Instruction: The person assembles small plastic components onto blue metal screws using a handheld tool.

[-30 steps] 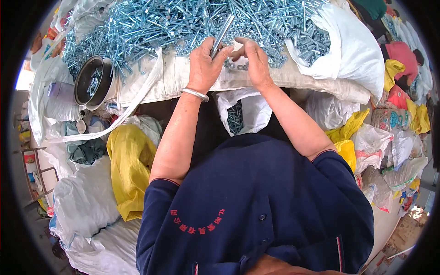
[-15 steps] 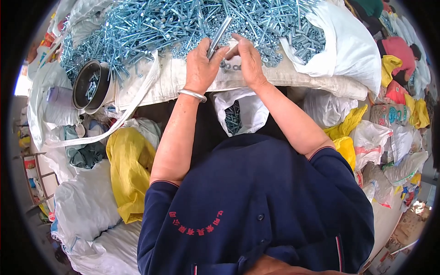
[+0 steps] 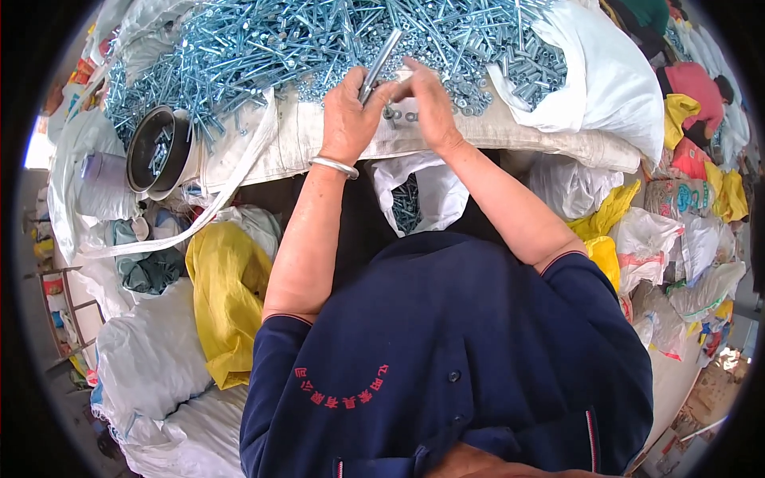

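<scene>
The left hand [image 3: 348, 115] keeps its grip closed around a silver metal rod [image 3: 385, 60], which slants up and to the right over the near edge of the fastener pile [image 3: 279, 48]; hand and rod stand almost as they did half a second ago. The right hand [image 3: 434, 111] has changed more: a second ago its fingers curled inward and a pale patch showed between the hands, whereas now they reach forward and to the left, close to the left thumb. The fingers of that hand are blurred, so I cannot tell whether its grip is closed on anything. The left fingers and palm hide the rod's lower end, and whether it is one piece or several side by side is hard to make out. Loose washers [image 3: 470, 102] lie on the cloth-covered desk [image 3: 307, 139] beside the right hand, some perhaps covered by it. The upper edge cuts off the pile. Below the desk, a white bag [image 3: 444, 191] holding dark fasteners is partly hidden by the desk's edge and the person's navy shirt [image 3: 414, 319], and the space around it is lost in shadow.
</scene>
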The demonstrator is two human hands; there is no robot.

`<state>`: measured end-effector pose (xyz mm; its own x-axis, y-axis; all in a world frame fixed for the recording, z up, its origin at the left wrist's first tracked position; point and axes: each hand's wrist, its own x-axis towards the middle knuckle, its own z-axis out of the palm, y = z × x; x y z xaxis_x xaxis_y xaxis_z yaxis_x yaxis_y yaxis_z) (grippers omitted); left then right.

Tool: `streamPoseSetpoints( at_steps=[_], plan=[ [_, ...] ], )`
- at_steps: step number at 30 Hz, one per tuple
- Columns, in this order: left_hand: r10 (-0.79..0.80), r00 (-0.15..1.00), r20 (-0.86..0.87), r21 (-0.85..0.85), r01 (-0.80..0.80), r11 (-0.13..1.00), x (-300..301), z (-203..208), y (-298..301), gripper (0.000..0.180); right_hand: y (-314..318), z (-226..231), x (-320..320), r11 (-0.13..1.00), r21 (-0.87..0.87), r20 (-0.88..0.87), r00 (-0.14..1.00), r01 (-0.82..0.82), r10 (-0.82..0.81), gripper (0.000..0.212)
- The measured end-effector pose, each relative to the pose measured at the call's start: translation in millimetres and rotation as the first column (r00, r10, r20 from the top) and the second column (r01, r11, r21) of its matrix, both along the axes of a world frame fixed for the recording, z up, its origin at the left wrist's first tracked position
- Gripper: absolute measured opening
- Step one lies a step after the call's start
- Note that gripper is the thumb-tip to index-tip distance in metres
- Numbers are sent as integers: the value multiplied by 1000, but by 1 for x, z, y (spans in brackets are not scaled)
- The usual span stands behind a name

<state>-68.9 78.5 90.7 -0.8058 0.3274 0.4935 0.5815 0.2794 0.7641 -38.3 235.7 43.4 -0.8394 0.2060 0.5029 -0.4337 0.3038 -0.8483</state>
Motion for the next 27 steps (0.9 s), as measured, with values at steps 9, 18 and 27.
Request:
streamPoseSetpoints(
  at_steps=[9, 18, 27],
  plan=[
    [-113, 967, 227, 224, 61, 973, -13, -10, -10, 28, -6, 17, 16, 975, -170, 260, 948, -140, 182, 50],
    [-635, 545, 547, 725, 71, 685, 27, 5, -12, 20, -18, 25, 71, 181, -949, 63, 404, -259, 912, 35],
    [-483, 632, 606, 594, 44, 803, 47, -16, -15, 13, -13, 5, 97, 339, -908, 176, 513, -244, 840, 35]
  ],
)
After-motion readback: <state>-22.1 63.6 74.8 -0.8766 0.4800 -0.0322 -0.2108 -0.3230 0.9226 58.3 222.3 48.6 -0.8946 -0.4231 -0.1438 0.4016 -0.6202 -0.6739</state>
